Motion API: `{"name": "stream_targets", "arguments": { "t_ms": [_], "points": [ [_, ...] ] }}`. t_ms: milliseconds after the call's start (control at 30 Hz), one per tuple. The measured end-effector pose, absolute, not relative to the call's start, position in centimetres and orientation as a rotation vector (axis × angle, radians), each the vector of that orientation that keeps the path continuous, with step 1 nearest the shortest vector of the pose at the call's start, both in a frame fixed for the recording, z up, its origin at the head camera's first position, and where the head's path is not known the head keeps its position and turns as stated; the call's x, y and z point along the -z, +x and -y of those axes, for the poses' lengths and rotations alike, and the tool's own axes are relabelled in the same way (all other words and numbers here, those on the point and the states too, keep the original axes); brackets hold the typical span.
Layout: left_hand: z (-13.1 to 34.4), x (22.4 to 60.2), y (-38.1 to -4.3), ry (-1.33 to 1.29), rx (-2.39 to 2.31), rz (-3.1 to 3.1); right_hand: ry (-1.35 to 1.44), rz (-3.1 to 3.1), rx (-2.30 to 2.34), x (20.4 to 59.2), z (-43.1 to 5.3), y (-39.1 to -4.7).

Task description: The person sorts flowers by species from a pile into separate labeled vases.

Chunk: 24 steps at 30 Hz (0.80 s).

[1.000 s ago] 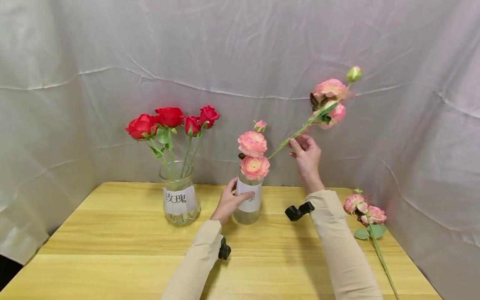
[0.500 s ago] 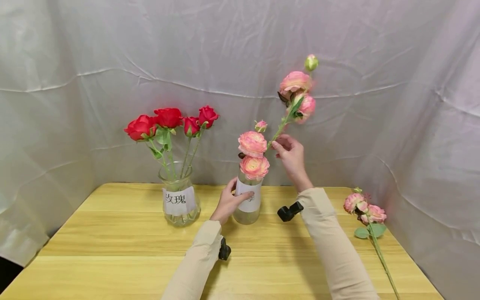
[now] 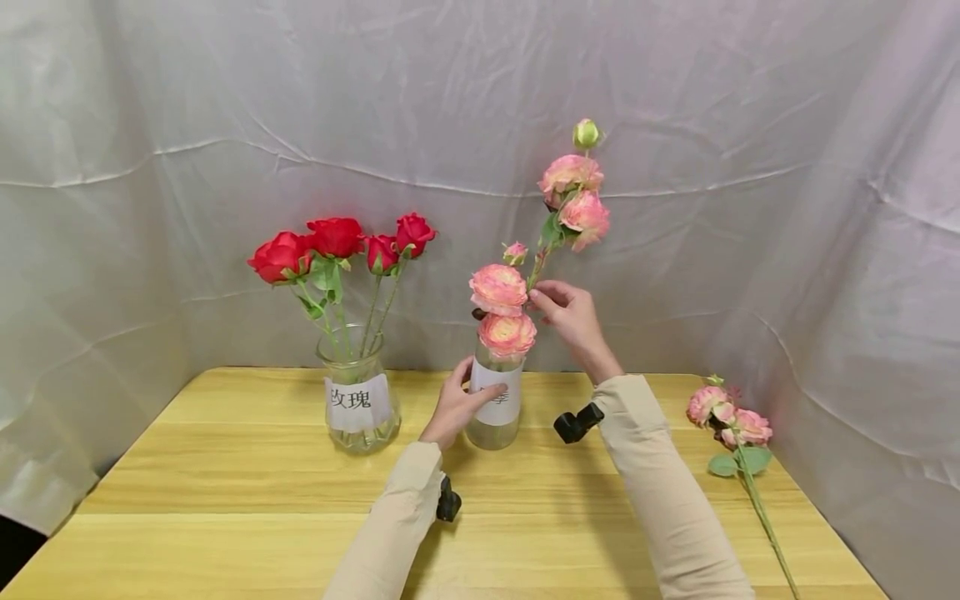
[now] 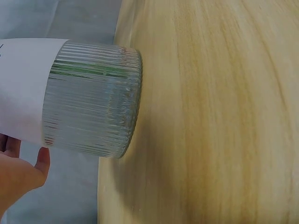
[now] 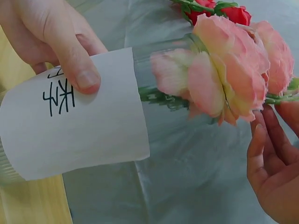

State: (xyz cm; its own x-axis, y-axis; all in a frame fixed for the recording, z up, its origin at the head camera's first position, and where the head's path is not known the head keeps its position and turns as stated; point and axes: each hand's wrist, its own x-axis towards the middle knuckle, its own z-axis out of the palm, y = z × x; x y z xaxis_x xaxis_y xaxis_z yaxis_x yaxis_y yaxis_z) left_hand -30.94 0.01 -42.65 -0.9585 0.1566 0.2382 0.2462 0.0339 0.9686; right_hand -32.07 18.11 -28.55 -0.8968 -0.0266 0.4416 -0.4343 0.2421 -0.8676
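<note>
My left hand (image 3: pixel 456 406) grips a ribbed glass vase (image 3: pixel 495 435) at its white label, thumb across the front and fingers round the side. The vase stands upright on the table, and a pink flower stem with two ruffled blooms (image 3: pixel 498 288) and a bud rises from it. Just behind those blooms, my right hand (image 3: pixel 573 321) pinches the green stem of another pink flower (image 3: pixel 585 218), which stands nearly upright above the vase. Its lower stem is hidden behind the front blooms. In the right wrist view, my right fingertips (image 5: pixel 258 140) are close beside the vase's blooms (image 5: pixel 229 70).
Left of my left hand, a wider glass vase (image 3: pixel 362 437) with a labelled front holds several red roses (image 3: pixel 335 237). Another pink flower stem (image 3: pixel 750 427) lies at the right edge of the wooden table (image 3: pixel 247 483). A grey cloth (image 3: pixel 420 100) hangs behind.
My right hand has moved left to the vase with the pink flower, which has swung from a rightward slant to nearly upright. The left hand and its vase have stayed in place.
</note>
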Motion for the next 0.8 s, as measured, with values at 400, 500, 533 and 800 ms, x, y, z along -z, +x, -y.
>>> {"name": "stream_targets", "arguments": {
  "t_ms": [400, 500, 533, 800],
  "points": [
    [0.0, 42.6, -31.0, -0.381, 2.079, 2.225, 0.451, 2.297, -1.659, 27.7, -17.4, -32.2],
    [0.0, 42.7, -31.0, -0.386, 2.083, 2.224, 0.442, 2.325, -1.64, 27.6, -17.3, -32.3],
    [0.0, 42.6, -31.1, -0.387, 2.083, 2.226, 0.437, 2.336, -1.628, 27.5, -17.3, -32.3],
    [-0.1, 42.7, -31.1, -0.39, 2.078, 2.23, 0.404, 2.389, -1.539, 27.4, -17.1, -32.9]
  ]
}}
